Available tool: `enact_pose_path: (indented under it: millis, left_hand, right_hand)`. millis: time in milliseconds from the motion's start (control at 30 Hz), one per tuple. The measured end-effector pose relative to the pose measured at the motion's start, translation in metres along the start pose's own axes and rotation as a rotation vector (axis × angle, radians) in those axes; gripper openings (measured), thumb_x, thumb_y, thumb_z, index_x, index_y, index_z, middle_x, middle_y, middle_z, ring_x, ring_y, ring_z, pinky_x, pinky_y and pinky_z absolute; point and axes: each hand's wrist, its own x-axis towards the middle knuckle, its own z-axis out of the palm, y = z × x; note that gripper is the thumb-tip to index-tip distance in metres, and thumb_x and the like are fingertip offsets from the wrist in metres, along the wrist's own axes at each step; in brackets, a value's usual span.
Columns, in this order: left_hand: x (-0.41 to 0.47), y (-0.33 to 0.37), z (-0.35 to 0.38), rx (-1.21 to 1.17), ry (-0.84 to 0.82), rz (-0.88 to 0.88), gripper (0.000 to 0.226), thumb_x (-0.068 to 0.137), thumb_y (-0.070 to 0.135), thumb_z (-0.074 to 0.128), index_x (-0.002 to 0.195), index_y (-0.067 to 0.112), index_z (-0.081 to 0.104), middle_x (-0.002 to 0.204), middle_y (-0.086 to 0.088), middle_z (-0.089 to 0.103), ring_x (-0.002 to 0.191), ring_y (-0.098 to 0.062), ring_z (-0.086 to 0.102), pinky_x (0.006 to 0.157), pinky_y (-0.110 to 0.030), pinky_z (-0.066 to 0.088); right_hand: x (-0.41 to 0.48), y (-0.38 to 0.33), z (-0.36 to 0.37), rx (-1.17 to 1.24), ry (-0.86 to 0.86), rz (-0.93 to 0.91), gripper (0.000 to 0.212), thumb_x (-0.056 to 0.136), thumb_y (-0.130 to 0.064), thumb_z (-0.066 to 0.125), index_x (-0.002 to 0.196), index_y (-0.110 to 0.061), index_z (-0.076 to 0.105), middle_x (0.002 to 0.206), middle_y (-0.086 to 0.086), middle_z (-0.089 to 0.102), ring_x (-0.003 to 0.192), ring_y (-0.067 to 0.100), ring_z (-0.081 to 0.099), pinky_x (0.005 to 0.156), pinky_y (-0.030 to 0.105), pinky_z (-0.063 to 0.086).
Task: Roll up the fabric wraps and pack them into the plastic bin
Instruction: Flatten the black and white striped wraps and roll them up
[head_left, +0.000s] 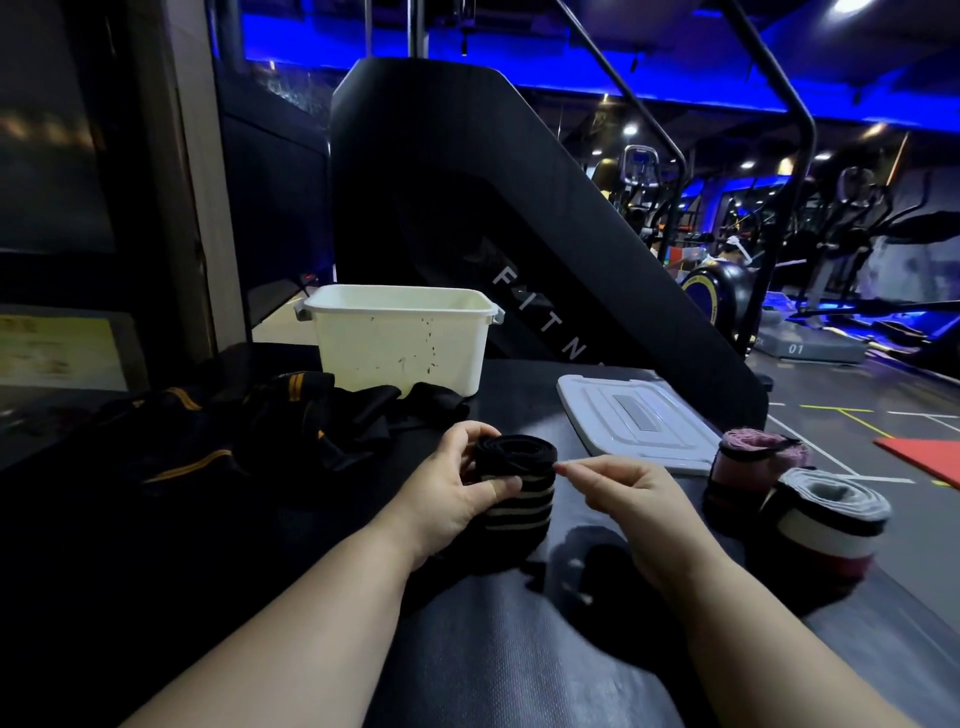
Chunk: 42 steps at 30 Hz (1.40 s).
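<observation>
left hand (457, 488) clamped round black striped roll (514, 493) in front of white bin (400, 338), right hand (623, 499) pinched roll's rim. black machine panel (467, 182) behind bin read "FITN"

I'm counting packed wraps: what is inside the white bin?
Of the white plastic bin, only the far inner wall near the rim shows, bare. Its near wall hides the bottom and anything packed there.

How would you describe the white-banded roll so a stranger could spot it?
From the white plastic bin at the back, go right and nearer, past the white lid. Two rolls stand there: the white-banded roll is the nearer, with a red base, unlike the pink roll behind.
</observation>
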Motion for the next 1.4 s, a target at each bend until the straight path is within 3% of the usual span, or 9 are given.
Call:
enact_pose_path:
  millis: [133,267,467,700,867,967,1067,1267,1400]
  left_hand:
    - [-0.002,0.002,0.001,0.011,-0.037,-0.025,0.040,0.085,0.016,0.074,0.117,0.029,0.054,0.113,0.004,0.067,0.103,-0.003,0.064,0.095,-0.022,0.049]
    - [-0.002,0.005,0.003,0.008,-0.027,-0.058,0.045,0.081,0.046,0.071,0.120,0.030,0.055,0.115,0.007,0.067,0.110,-0.006,0.062,0.097,-0.023,0.048]
    - [-0.003,0.007,0.002,-0.064,-0.109,-0.133,0.037,0.095,0.023,0.062,0.129,0.025,0.051,0.121,0.001,0.066,0.113,-0.009,0.063,0.100,-0.029,0.049]
    - [-0.003,0.008,0.000,-0.068,-0.132,-0.177,0.046,0.086,0.024,0.065,0.129,0.025,0.051,0.123,-0.008,0.064,0.118,-0.021,0.061,0.104,-0.040,0.047]
    - [-0.003,0.023,-0.001,0.211,0.010,-0.091,0.047,0.093,0.059,0.049,0.097,0.015,0.065,0.106,0.000,0.071,0.102,-0.016,0.065,0.098,-0.035,0.048]
    - [0.000,0.024,-0.003,0.400,0.240,-0.184,0.055,0.098,0.057,0.033,0.086,0.012,0.062,0.085,-0.005,0.064,0.084,-0.025,0.058,0.087,-0.035,0.047]
    - [0.001,0.020,-0.001,0.456,0.208,-0.229,0.059,0.099,0.055,0.034,0.079,0.004,0.056,0.078,-0.008,0.062,0.077,-0.027,0.060,0.083,-0.040,0.052]
    - [0.001,0.017,0.001,0.085,0.187,-0.171,0.037,0.076,0.057,0.050,0.092,0.032,0.072,0.101,0.005,0.072,0.105,-0.017,0.065,0.099,-0.047,0.050]
    - [-0.002,0.022,0.007,-0.067,0.184,-0.128,0.025,0.080,0.042,0.055,0.095,0.034,0.074,0.104,0.006,0.073,0.106,-0.015,0.065,0.099,-0.043,0.051]
  right_hand:
    - [0.003,0.004,0.003,-0.059,0.041,0.044,0.013,0.076,-0.026,0.075,0.078,-0.015,0.069,0.073,-0.005,0.063,0.071,0.005,0.053,0.068,0.020,0.043]
    - [0.006,0.010,0.007,-0.092,-0.007,0.099,0.020,0.088,-0.018,0.069,0.107,-0.024,0.067,0.097,-0.001,0.065,0.086,0.009,0.058,0.073,0.025,0.049]
    - [0.004,0.004,0.009,-0.099,-0.094,0.128,0.027,0.095,-0.017,0.060,0.117,-0.033,0.064,0.111,-0.012,0.072,0.104,0.000,0.063,0.083,0.024,0.049]
    - [0.004,0.003,0.010,-0.151,-0.103,0.149,0.028,0.096,-0.018,0.059,0.120,-0.029,0.065,0.100,-0.016,0.072,0.085,-0.008,0.061,0.077,0.026,0.049]
    - [0.002,0.004,0.013,-0.211,-0.077,0.161,0.018,0.097,-0.026,0.057,0.113,-0.025,0.066,0.097,-0.008,0.071,0.068,0.009,0.061,0.057,0.021,0.047]
    - [0.001,0.003,0.016,-0.185,-0.077,0.185,0.021,0.098,-0.028,0.056,0.117,-0.026,0.063,0.109,-0.005,0.070,0.064,0.018,0.067,0.050,0.024,0.047]
    - [0.000,0.001,0.018,-0.142,-0.095,0.187,0.016,0.098,-0.026,0.055,0.108,-0.034,0.064,0.106,-0.010,0.071,0.066,0.020,0.070,0.055,0.028,0.052]
    - [0.002,0.001,0.011,-0.034,-0.059,0.116,0.023,0.095,-0.025,0.059,0.116,-0.033,0.065,0.118,0.000,0.068,0.087,0.030,0.070,0.066,0.030,0.055]
    - [0.003,0.004,0.011,-0.107,0.012,-0.002,0.018,0.096,-0.020,0.058,0.095,-0.036,0.068,0.121,-0.004,0.061,0.091,0.012,0.066,0.073,0.030,0.056]
